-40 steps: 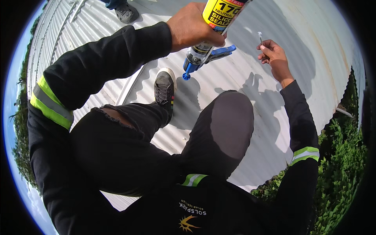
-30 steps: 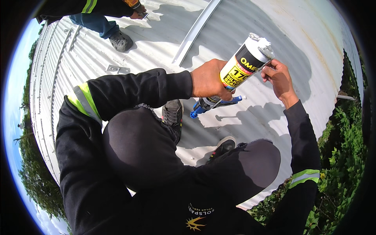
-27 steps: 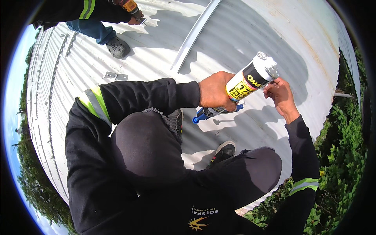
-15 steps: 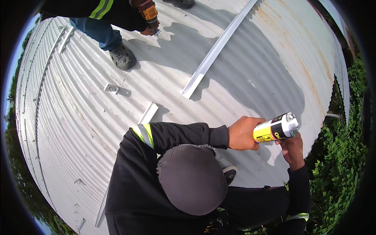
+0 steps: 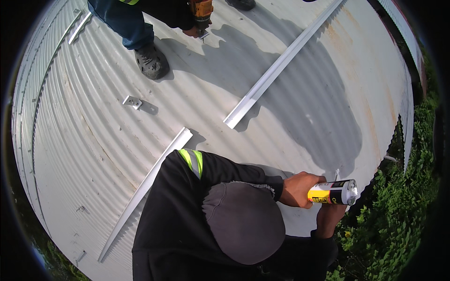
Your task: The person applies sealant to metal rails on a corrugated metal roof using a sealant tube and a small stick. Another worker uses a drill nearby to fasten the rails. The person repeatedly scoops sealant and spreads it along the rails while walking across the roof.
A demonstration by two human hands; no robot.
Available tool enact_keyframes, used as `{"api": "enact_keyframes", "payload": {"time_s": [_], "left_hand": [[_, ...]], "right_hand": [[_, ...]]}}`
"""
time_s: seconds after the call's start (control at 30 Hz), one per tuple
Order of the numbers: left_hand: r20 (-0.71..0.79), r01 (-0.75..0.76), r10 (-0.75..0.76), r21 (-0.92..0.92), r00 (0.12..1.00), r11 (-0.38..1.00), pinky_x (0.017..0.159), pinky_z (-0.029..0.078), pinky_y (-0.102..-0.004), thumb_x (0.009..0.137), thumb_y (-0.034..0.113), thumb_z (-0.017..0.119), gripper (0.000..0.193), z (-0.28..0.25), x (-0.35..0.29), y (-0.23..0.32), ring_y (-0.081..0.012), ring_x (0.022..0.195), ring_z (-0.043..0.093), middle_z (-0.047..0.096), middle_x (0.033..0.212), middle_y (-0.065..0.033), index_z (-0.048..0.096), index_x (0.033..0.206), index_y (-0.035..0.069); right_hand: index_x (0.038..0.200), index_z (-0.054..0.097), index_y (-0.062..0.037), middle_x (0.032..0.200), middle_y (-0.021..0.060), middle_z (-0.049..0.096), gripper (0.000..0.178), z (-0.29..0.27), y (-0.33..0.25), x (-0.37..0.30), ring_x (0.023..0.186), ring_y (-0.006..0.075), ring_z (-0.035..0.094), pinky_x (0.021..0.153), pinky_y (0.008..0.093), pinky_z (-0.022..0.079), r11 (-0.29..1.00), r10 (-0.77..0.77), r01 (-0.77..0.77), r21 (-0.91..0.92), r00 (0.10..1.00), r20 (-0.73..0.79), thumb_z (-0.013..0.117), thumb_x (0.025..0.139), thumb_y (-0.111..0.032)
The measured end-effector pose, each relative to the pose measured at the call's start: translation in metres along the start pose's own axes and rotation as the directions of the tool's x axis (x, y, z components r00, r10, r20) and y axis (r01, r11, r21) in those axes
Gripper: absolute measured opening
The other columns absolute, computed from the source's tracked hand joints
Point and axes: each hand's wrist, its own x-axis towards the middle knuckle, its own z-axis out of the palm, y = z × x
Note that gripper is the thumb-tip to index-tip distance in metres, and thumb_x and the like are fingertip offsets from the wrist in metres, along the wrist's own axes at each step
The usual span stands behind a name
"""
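Note:
Neither my left hand nor my right hand shows. Just in front of me a person in a grey cap [image 5: 246, 222] and a dark jacket crouches, seen from above. This person's hand [image 5: 300, 188] grips a yellow, black and white cartridge [image 5: 330, 192], its round end towards me. The person's other hand [image 5: 329, 220] is partly hidden beneath it. At the top, a second worker in jeans and a grey clog [image 5: 152, 62] holds an orange power drill [image 5: 201, 10] low over the roof, by a small metal piece [image 5: 203, 34].
White corrugated roofing [image 5: 197, 103] slopes under everyone. A long white metal rail [image 5: 281, 68] lies at upper right, another rail [image 5: 145, 192] beside the crouching person. A small bracket [image 5: 133, 102] stands at left. Green bushes [image 5: 384, 225] lie past the roof edge at right.
The crouching person's cartridge has moved lower in view, and that person's farther hand is now more hidden. My view has shifted, showing more of the rail beside that person.

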Motion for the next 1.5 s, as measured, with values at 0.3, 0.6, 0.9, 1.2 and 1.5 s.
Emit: {"api": "enact_keyframes", "payload": {"time_s": [0.3,0.6,0.9,1.2,1.5], "left_hand": [[0.015,-0.026,0.025,0.037,1.000,0.999,0.099,0.054,-0.0472,0.071,0.012,0.079,0.059,0.000,-0.005,-0.009,-0.0389,0.115,0.065,0.067,0.116,-0.0164,0.062,0.127,0.006],[-0.078,-0.127,0.124,-0.044,0.989,0.991,0.114,0.049,-0.0413,0.072,0.006,0.078,0.075,0.001,-0.001,-0.015,-0.0329,0.135,0.056,0.062,0.134,-0.0136,0.058,0.144,0.004],[-0.022,-0.127,0.128,0.044,0.992,0.991,0.120,0.044,-0.0414,0.073,0.006,0.077,0.084,0.002,0.002,-0.018,-0.0359,0.144,0.052,0.054,0.152,-0.0183,0.051,0.153,0.006],[0.052,-0.063,0.058,0.116,0.997,0.991,0.126,0.038,-0.0395,0.077,0.006,0.076,0.094,-0.009,-0.004,-0.011,-0.0314,0.157,0.036,0.042,0.167,-0.0139,0.040,0.164,0.013],[0.039,-0.057,0.053,0.101,0.998,0.993,0.125,0.039,-0.0395,0.077,0.003,0.077,0.092,-0.017,-0.003,0.002,-0.0323,0.155,0.040,0.045,0.165,-0.0145,0.042,0.162,0.008]], "right_hand": [[0.124,0.061,-0.0025,0.112,0.0083,0.069,0.023,0.020,-0.002,-0.001,0.101,0.0182,0.069,0.089,0.0325,0.056,0.995,-0.038,0.029,0.099,0.994,0.100,0.061,0.101,-0.002],[0.132,0.060,-0.0014,0.123,0.0089,0.069,0.033,0.019,0.016,0.005,0.114,0.0205,0.069,0.098,0.0358,0.055,0.946,-0.016,0.006,0.323,1.000,0.026,0.061,0.099,0.000],[0.128,0.047,-0.0078,0.112,0.0024,0.057,0.037,0.031,0.007,0.009,0.107,0.0133,0.062,0.096,0.0294,0.052,0.907,-0.082,0.043,0.419,0.994,0.076,0.066,0.096,-0.007],[0.124,0.044,-0.0102,0.109,0.0010,0.051,0.040,0.039,-0.014,0.010,0.104,0.0102,0.057,0.089,0.0280,0.050,0.779,-0.034,-0.055,0.624,0.991,0.131,0.068,0.093,-0.005],[0.120,0.049,-0.0089,0.108,0.0010,0.056,0.031,0.042,-0.015,0.011,0.103,0.0089,0.061,0.091,0.0271,0.053,0.746,-0.038,-0.111,0.656,0.977,0.209,0.064,0.096,0.004]]}}
